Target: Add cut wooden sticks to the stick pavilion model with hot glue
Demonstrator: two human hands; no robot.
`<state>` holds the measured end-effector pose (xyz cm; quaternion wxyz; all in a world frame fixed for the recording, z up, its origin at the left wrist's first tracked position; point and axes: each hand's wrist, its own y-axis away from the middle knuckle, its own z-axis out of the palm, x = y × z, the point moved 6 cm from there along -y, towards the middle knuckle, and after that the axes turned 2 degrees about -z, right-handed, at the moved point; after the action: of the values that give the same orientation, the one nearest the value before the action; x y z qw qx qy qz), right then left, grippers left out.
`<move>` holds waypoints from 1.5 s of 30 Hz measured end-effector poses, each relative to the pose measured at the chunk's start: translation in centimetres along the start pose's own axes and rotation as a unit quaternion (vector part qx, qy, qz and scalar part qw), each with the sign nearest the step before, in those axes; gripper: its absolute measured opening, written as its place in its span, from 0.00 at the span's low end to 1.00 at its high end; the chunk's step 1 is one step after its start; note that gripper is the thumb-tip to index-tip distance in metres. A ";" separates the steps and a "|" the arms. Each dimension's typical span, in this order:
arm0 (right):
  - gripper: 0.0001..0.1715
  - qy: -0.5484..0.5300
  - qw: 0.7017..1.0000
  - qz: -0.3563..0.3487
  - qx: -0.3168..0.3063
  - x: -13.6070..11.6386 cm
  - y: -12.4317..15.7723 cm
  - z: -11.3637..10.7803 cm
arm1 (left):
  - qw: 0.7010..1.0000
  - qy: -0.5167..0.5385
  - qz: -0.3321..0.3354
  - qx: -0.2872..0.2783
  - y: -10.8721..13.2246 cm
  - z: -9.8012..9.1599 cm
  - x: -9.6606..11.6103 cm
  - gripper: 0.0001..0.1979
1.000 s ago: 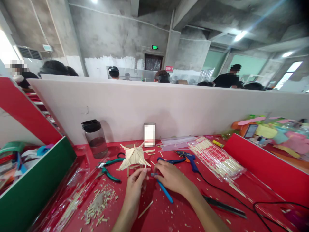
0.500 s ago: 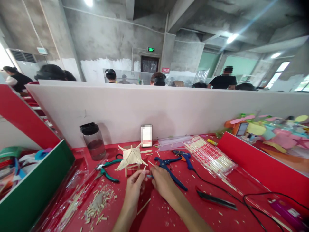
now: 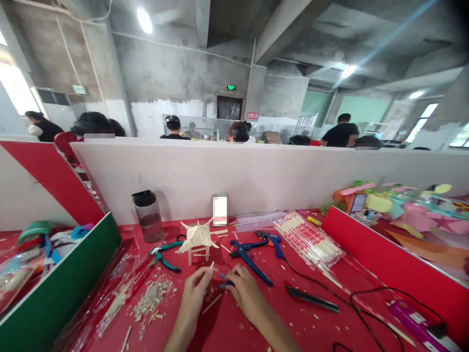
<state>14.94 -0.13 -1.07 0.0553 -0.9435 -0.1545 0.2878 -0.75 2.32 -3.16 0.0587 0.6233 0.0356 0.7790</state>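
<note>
My left hand (image 3: 196,286) pinches a short pale wooden stick (image 3: 212,265) that points up between thumb and finger. Close beside it on the right, my right hand (image 3: 242,283) is closed on a small dark object with a blue tip (image 3: 223,280), mostly covered by the fingers, so its kind is unclear. Just beyond both hands stands a small pavilion model (image 3: 198,236) made of wooden sticks, with a peaked roof on thin legs. A loose stick (image 3: 211,303) lies on the red table below the hands.
Green-handled pliers (image 3: 166,259) and a bottle (image 3: 148,217) stand left of the model, above a pile of stick offcuts (image 3: 152,298). To the right lie blue cutters (image 3: 251,261), a glue gun (image 3: 273,242), bagged sticks (image 3: 311,239), a utility knife (image 3: 311,297) and a black cord.
The hands have drawn apart slightly and moved down toward me. The dark object in my right hand shows more clearly, and the camera view has tilted up and shifted a little.
</note>
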 end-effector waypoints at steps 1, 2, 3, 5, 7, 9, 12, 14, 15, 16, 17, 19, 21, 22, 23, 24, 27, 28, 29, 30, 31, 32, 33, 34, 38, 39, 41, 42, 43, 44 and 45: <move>0.15 0.007 1.000 0.000 0.004 0.0 0.1 0.2 | 1.000 -0.009 0.002 -0.003 0.3 -0.2 -0.1 0.29; 0.16 0.017 1.000 -0.001 0.007 0.1 0.2 0.4 | 1.000 -0.020 0.002 -0.006 0.5 -0.3 -0.2 0.28; 0.16 0.027 1.000 -0.003 0.011 0.0 0.3 0.7 | 0.999 -0.030 0.000 -0.010 0.8 -0.4 -0.2 0.28; 0.17 0.044 0.999 -0.011 0.021 0.0 0.5 1.0 | 0.998 -0.053 0.000 -0.022 1.3 -0.5 -0.1 0.29; 0.18 0.052 0.998 -0.016 0.030 -0.1 0.6 1.2 | 0.997 -0.071 0.011 -0.036 1.8 -0.2 0.3 0.30; 0.16 0.064 0.997 -0.023 0.034 -0.2 0.7 1.2 | 0.996 -0.077 0.022 -0.044 2.2 0.1 0.9 0.31; 0.13 0.083 0.995 -0.037 0.031 -0.5 0.7 1.3 | 0.997 -0.066 0.018 -0.046 2.5 0.4 1.1 0.31; 0.13 0.093 0.994 -0.039 0.031 -0.6 0.5 1.5 | 0.997 -0.066 0.015 -0.046 2.5 0.4 1.0 0.32; 0.14 0.096 0.994 -0.038 0.031 -0.5 0.4 1.7 | 0.996 -0.069 0.015 -0.045 2.4 0.3 0.8 0.32; 0.16 0.100 0.994 -0.039 0.031 -0.5 0.3 1.9 | 0.996 -0.073 0.016 -0.043 2.3 0.2 0.6 0.32; 0.17 0.103 0.993 -0.040 0.031 -0.4 0.3 2.1 | 0.996 -0.076 0.017 -0.040 2.2 0.0 0.4 0.32; 0.19 0.107 0.993 -0.044 0.029 -0.3 0.2 2.5 | 0.996 -0.083 0.018 -0.037 2.0 -0.2 0.1 0.32; 0.22 0.109 0.993 -0.047 0.025 -0.2 0.2 2.8 | 0.995 -0.093 0.023 -0.038 1.8 -0.4 -0.1 0.32; 0.23 0.109 0.993 -0.049 0.023 -0.2 0.2 2.8 | 0.994 -0.098 0.025 -0.039 1.8 -0.4 -0.2 0.31; 0.25 0.109 0.993 -0.051 0.021 -0.2 0.2 2.8 | 0.994 -0.101 0.026 -0.041 1.8 -0.4 -0.2 0.31; 0.26 0.108 0.993 -0.053 0.018 -0.2 0.2 2.7 | 0.994 -0.102 0.026 -0.042 1.8 -0.4 -0.2 0.31; 0.27 0.104 0.992 -0.064 0.017 -0.5 0.2 2.2 | 0.993 -0.106 0.029 -0.043 2.0 -0.3 0.0 0.31; 0.26 0.103 0.992 -0.068 0.017 -0.5 0.1 2.1 | 0.992 -0.110 0.034 -0.043 2.0 -0.3 0.1 0.31; 0.25 0.102 0.992 -0.073 0.017 -0.6 0.1 2.0 | 0.992 -0.116 0.042 -0.041 2.0 -0.2 0.2 0.31; 0.23 0.101 0.992 -0.077 0.016 -0.7 0.0 1.9 | 0.990 -0.124 0.050 -0.039 2.0 -0.2 0.3 0.30; 0.21 0.101 0.992 -0.081 0.015 -0.7 -0.1 1.9 | 0.989 -0.130 0.058 -0.035 1.9 -0.3 0.5 0.30; 0.20 0.100 0.991 -0.083 0.014 -0.8 -0.2 1.9 | 0.988 -0.136 0.066 -0.031 1.9 -0.4 0.6 0.30; 0.18 0.099 0.991 -0.085 0.013 -0.8 -0.3 2.0 | 0.987 -0.140 0.073 -0.026 1.8 -0.5 0.7 0.30; 0.17 0.098 0.991 -0.085 0.013 -0.8 -0.3 2.0 | 0.986 -0.144 0.080 -0.021 1.8 -0.6 0.8 0.30; 0.13 0.083 0.993 -0.080 0.017 -0.9 -0.4 1.9 | 0.985 -0.143 0.095 -0.009 1.7 -1.1 1.1 0.29; 0.13 0.078 0.994 -0.077 0.020 -0.9 -0.4 1.8 | 0.985 -0.141 0.094 -0.010 1.8 -1.1 1.2 0.29; 0.13 0.067 0.995 -0.070 0.028 -1.0 -0.3 1.6 | 0.986 -0.141 0.088 -0.017 1.9 -1.0 1.2 0.28; 0.12 0.063 0.995 -0.067 0.031 -1.0 -0.3 1.5 | 0.986 -0.140 0.084 -0.021 2.0 -0.8 1.3 0.28; 0.12 0.060 0.996 -0.065 0.033 -1.1 -0.3 1.5 | 0.987 -0.140 0.079 -0.024 2.1 -0.7 1.3 0.28; 0.12 0.056 0.996 -0.064 0.034 -1.1 -0.3 1.4 | 0.987 -0.139 0.074 -0.024 2.2 -0.6 1.4 0.28; 0.11 0.053 0.996 -0.063 0.034 -1.2 -0.3 1.4 | 0.988 -0.137 0.068 -0.022 2.3 -0.5 1.5 0.28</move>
<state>13.18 -0.21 -1.52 0.1137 -0.9434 -0.2005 0.2386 -1.69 0.26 -1.52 0.0236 0.7235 -0.0329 0.6892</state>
